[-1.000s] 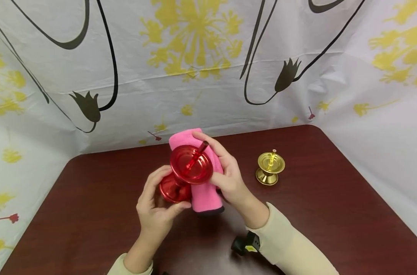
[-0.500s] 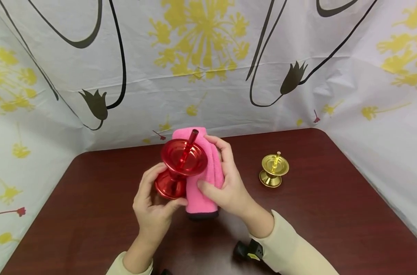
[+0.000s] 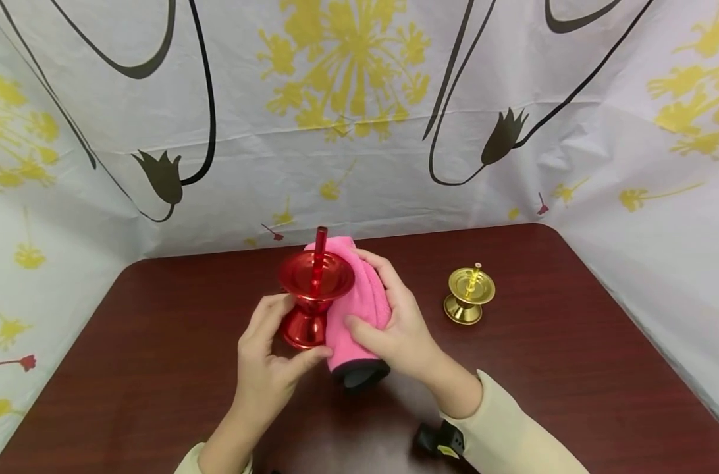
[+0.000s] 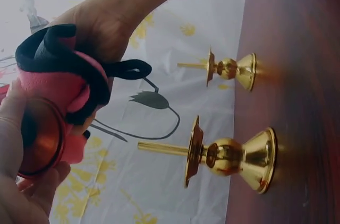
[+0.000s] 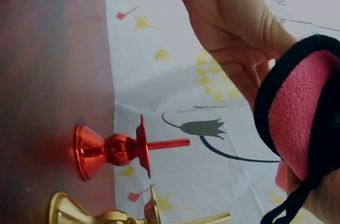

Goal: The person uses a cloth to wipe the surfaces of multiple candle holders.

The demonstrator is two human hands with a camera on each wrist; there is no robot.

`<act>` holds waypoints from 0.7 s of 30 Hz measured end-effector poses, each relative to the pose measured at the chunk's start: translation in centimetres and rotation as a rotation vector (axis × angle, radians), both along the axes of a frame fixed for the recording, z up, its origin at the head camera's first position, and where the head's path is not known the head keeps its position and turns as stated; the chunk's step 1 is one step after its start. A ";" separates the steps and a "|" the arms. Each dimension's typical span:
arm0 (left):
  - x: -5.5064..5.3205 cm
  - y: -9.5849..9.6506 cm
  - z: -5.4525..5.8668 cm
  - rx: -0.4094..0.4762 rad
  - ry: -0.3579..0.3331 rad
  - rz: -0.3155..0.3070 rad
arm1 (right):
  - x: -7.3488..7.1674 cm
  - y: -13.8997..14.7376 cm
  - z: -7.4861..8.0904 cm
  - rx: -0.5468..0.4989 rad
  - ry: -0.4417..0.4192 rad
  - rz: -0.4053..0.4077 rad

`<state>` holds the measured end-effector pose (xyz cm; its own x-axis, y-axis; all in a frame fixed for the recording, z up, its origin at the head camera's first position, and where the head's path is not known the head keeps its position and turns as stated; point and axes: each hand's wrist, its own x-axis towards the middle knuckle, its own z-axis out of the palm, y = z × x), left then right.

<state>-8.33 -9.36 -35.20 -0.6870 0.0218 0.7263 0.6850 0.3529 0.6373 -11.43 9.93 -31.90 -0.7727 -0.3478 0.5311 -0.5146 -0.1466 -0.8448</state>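
Observation:
In the head view my left hand point(image 3: 265, 368) grips a shiny red candle holder point(image 3: 306, 326) by its flared base, between the thumb and fingers. The holder is lifted and nearly upright, its dish and tube-like stem on top. My right hand point(image 3: 403, 329) holds a pink cloth point(image 3: 359, 299) with dark trim against the holder's right side, thumb in front. The left wrist view shows the hollow underside point(image 4: 45, 136) of the base next to the folded cloth point(image 4: 53, 88). Part of the base lies behind the left fingers.
A gold candle holder point(image 3: 469, 293) stands on the dark red table point(image 3: 573, 368) to the right. Two gold holders point(image 4: 226, 155) show in the left wrist view. The right wrist view has another red holder point(image 5: 119, 148) beside a gold one point(image 5: 101, 218). A patterned sheet point(image 3: 359, 191) hangs behind.
The held red candle holder has turned from a tilt to the right to nearly upright. My right thumb has come down onto the cloth's front, and the cloth's lower end has curled open.

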 end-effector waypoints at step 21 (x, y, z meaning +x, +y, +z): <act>0.3 -1.6 0.0 -0.053 -0.175 0.178 | 1.8 -1.6 -1.6 0.040 -0.164 0.045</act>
<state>-8.02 -10.96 -35.24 -0.7987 -0.0761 0.5969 0.4898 0.4940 0.7184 -9.65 8.29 -33.54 -0.8311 -0.4022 0.3842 -0.3633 -0.1305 -0.9225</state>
